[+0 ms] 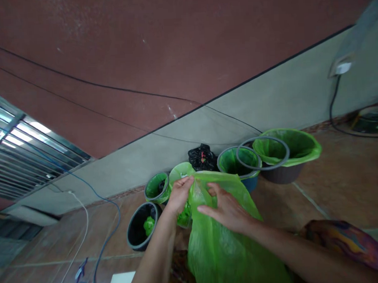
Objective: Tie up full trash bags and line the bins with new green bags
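A large, thin green plastic bag hangs down in front of me. My left hand pinches its top edge at the upper left corner. My right hand lies against the front of the bag near the top, thumb and fingers apart. Behind the bag stand a blue bin and a brown bin, both lined with green bags. A loose grey ring rests across the tops of these two. Part of another bin with green plastic in it is hidden behind my left hand.
A tied black bag sits by the wall. Left of my hands are a small green-lined bin and a dark bin with green plastic inside. A blue hose and a white cable cross the tiled floor.
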Demonstrator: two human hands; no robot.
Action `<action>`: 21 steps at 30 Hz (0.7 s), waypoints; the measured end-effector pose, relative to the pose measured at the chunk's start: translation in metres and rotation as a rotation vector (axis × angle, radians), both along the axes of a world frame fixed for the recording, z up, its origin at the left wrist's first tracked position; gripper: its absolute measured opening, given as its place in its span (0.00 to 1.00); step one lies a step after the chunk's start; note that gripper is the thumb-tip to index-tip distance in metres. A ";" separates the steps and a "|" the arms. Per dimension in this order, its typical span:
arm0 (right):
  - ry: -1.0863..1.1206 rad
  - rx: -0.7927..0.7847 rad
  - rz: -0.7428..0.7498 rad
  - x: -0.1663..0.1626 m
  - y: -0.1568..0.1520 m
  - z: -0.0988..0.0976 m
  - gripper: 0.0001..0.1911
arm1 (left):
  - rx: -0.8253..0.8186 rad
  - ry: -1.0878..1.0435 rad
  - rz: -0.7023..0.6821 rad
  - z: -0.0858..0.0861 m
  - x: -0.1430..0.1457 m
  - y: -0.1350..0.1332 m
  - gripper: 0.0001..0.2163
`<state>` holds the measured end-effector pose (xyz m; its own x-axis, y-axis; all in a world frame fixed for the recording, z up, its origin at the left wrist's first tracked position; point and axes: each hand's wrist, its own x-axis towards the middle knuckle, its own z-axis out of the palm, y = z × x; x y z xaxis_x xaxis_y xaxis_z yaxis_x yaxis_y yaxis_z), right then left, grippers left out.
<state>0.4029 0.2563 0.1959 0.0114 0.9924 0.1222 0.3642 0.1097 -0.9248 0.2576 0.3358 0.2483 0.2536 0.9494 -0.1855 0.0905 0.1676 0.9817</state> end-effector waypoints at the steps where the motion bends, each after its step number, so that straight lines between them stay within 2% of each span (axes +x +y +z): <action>1: 0.023 -0.022 0.011 0.000 0.002 -0.001 0.38 | -0.005 -0.012 0.005 -0.001 0.006 -0.001 0.18; 3: 0.033 -0.031 0.025 0.001 0.007 -0.003 0.30 | -0.011 -0.031 0.006 -0.002 0.015 -0.003 0.19; 6: -0.055 -0.019 0.069 0.010 0.015 -0.008 0.08 | 0.007 -0.023 -0.005 -0.001 0.019 -0.002 0.19; 7: -0.096 -0.012 0.084 0.015 0.018 -0.009 0.06 | 0.017 -0.008 -0.006 0.001 0.017 0.000 0.19; 11: -0.159 0.022 0.109 0.042 0.028 -0.009 0.11 | 0.048 0.075 0.012 0.011 -0.004 0.007 0.20; 17: -0.073 0.062 0.052 0.073 0.040 -0.006 0.14 | 0.124 0.216 0.007 0.021 -0.033 0.009 0.21; 19: -0.070 0.073 -0.009 0.076 0.045 -0.009 0.13 | 0.148 0.220 0.032 0.022 -0.034 0.009 0.21; 21: -0.124 0.106 -0.132 0.076 0.051 -0.015 0.13 | 0.182 0.219 0.065 0.024 -0.032 0.010 0.21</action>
